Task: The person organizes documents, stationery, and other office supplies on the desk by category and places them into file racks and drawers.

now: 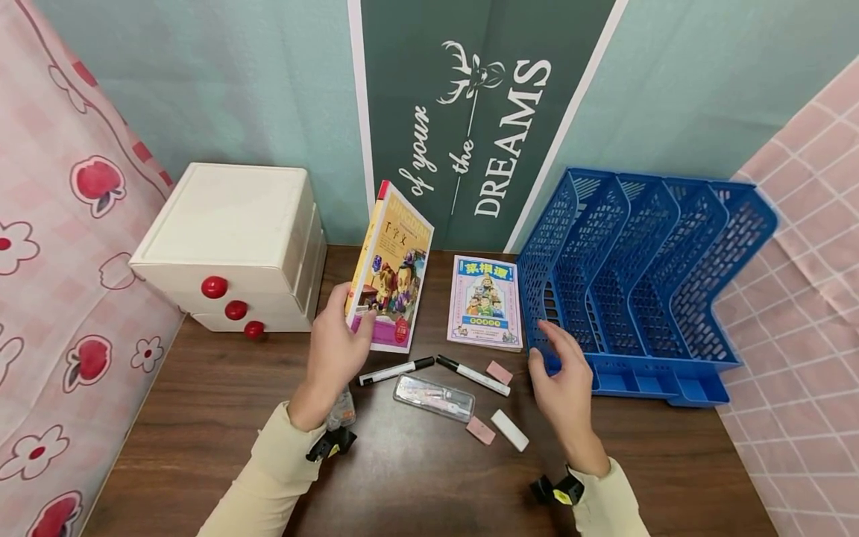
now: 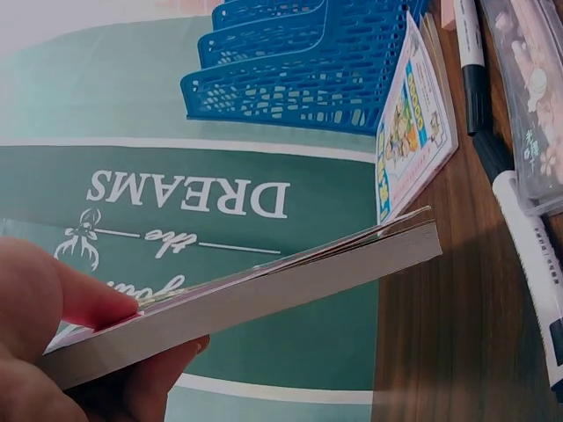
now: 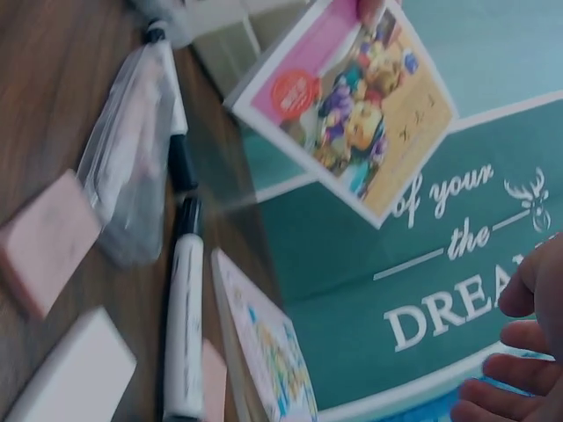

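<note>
My left hand (image 1: 338,344) grips a yellow and purple book (image 1: 396,276) by its lower left part, thumb on the front cover. The book is held up and tilted, with its page edges (image 2: 255,299) facing the left wrist camera. Nothing is in my right hand (image 1: 564,377), whose fingers are spread in front of the blue file rack (image 1: 624,283). A smaller pink book (image 1: 485,302) lies face up just left of that rack. In the right wrist view the right hand (image 3: 519,352) shows only partly, at the right edge.
Two markers (image 1: 396,371), a clear pencil case (image 1: 433,397), two pink erasers (image 1: 480,430) and a white eraser (image 1: 510,431) lie on the wooden table (image 1: 416,485). A white drawer box (image 1: 228,216) with red knobs stands left. A clear item (image 1: 344,409) sits partly behind the left wrist.
</note>
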Demonstrator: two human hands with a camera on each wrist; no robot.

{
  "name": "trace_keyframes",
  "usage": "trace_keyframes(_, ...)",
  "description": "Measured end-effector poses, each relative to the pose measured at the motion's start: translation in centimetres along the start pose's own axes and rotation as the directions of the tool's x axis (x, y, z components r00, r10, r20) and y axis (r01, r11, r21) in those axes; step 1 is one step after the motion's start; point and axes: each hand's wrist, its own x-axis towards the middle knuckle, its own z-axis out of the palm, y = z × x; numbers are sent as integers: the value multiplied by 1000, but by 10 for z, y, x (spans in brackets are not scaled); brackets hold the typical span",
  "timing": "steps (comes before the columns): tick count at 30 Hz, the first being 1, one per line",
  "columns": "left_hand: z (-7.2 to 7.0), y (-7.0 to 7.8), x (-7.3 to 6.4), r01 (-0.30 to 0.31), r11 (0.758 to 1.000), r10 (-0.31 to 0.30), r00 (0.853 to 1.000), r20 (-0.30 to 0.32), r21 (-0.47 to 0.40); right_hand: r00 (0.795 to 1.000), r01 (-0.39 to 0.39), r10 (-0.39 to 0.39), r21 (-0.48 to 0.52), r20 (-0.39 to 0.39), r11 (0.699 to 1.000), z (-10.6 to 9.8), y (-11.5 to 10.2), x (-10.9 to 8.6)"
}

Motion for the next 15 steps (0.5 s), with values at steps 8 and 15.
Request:
trace_keyframes(8,3,4,-10,-37,999,37,999,-16,11,970,-128,67,252,235,959,8,-20,14)
trace_keyframes(15,14,10,-20,-115,993,116,993,-27,29,898,-234,19,441,439,866,14,-45,20)
